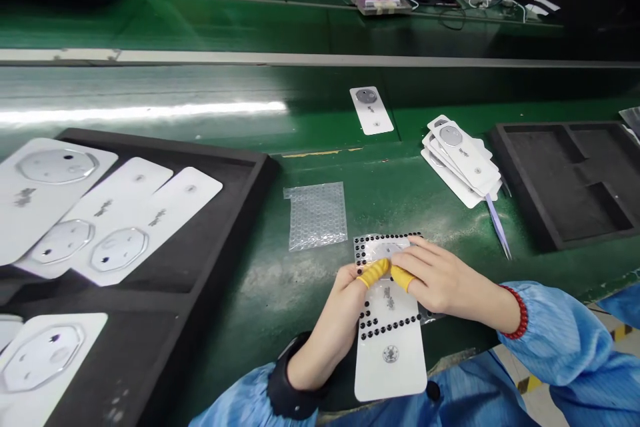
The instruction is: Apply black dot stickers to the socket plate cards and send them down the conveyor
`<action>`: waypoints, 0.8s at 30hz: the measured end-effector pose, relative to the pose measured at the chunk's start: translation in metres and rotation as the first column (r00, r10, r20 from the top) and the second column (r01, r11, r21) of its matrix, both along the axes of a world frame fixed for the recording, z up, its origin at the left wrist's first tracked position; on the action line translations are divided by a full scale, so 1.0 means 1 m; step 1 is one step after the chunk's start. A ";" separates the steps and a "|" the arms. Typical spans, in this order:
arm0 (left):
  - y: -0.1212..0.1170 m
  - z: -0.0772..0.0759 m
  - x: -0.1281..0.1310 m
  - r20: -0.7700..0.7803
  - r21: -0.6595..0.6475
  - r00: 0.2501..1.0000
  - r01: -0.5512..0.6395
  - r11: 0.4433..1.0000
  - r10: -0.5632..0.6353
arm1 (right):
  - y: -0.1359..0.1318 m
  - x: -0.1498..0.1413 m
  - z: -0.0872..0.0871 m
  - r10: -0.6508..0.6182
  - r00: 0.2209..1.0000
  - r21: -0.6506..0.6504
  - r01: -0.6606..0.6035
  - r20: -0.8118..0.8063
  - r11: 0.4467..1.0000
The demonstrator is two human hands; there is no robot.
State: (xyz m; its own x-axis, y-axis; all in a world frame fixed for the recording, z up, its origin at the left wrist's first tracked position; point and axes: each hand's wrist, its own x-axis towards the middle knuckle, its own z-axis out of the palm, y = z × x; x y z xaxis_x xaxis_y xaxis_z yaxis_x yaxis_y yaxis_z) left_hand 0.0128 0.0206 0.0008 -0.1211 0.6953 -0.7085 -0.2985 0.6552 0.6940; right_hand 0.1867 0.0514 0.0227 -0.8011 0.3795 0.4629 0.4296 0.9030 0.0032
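Green workbench [250,360] beside a black foam tray [225,260] of white cards, a bubble-wrap square [316,215] just left of the work, and, farther right, a stack of cards [460,160] with pale tweezers [499,227] alongside. Directly under both hands, a white card [391,370], long axis running straight out from the body, near end toward the torso, far end beneath a clear film [386,245] dotted with black. Left hand [331,327] and right hand [447,279] about equally near, yellow-capped fingertips [374,272] meeting over the film, pressed down, not clenched; any true pinch impossible to tell.
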 end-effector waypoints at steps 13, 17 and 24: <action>0.003 0.005 0.003 -0.023 -0.063 1.000 -0.023 0.998 0.021 | 0.005 0.009 -0.008 0.036 0.999 -0.128 -0.034 0.013 0.991; 0.003 0.003 0.003 0.002 -0.048 1.000 0.004 0.999 -0.004 | 0.008 0.007 -0.008 0.136 0.990 0.024 -0.136 -0.021 0.990; 0.013 0.006 -0.012 -0.037 0.168 0.970 0.243 0.956 -0.240 | 0.012 0.026 -0.024 0.041 0.996 -0.315 -0.013 0.085 0.949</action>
State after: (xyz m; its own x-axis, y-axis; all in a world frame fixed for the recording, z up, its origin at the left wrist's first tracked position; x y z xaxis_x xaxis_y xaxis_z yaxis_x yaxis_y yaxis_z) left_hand 0.0012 0.0340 0.0072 0.0544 0.8150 -0.5769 -0.1338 0.5785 0.8046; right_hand 0.2129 0.0635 -0.0016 -0.8457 0.4715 0.2499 0.4160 0.8758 -0.2447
